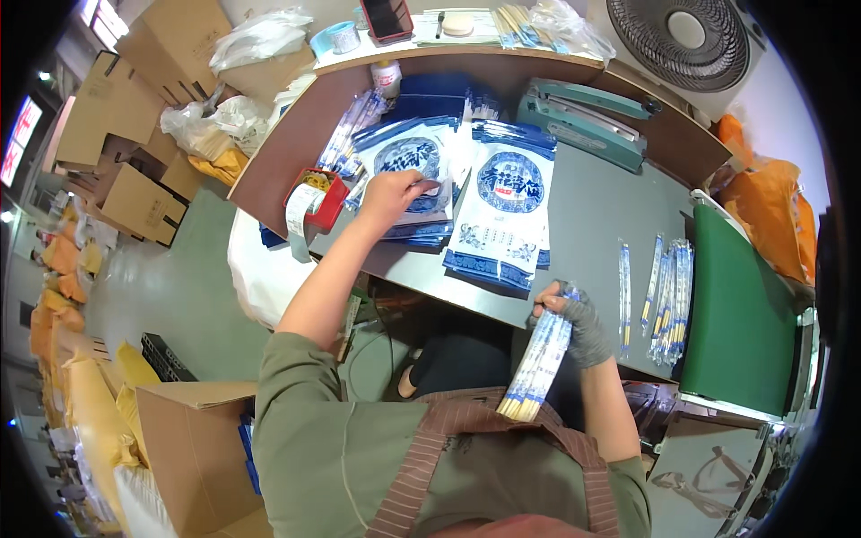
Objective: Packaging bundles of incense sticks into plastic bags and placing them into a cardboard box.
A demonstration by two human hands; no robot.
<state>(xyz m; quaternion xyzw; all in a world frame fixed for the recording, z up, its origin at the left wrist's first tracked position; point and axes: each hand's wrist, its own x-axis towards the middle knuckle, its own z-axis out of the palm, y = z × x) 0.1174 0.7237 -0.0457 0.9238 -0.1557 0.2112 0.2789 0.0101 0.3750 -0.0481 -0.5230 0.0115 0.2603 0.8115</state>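
In the head view, the bare left hand (395,199) reaches to the upper middle of the frame, its fingers at the face of a stack of white plastic bags with blue ends and a round blue print (414,154). Thumb and forefinger are near each other there; whether this grip is closed on a bag, I cannot tell.

The right hand (574,325), in a grey fingerless covering, is just right of the lower centre. Its grip is clamped around the upper end of a bundle of slim sticks in clear, blue-printed wrappers (540,366). The bundle slants toward the lower left, its yellowish lower ends in front of a brown striped apron (429,448).

Between the hands, at the centre of the frame, a second stack of the same white and blue bags (499,229) lies on the grey surface (587,211), reaching its near edge. More slim wrapped sticks (673,305) lie at the right of the surface, mostly side by side, with a single one (624,296) apart on their left.

Left of the left hand is a red plastic box (335,208), with a white label roll (303,199) at its front. A teal long-armed device (583,121) sits at the upper right of the surface. A green panel (744,314) stands at the right of the frame, and a dark round fan (717,49) is in the upper right corner.
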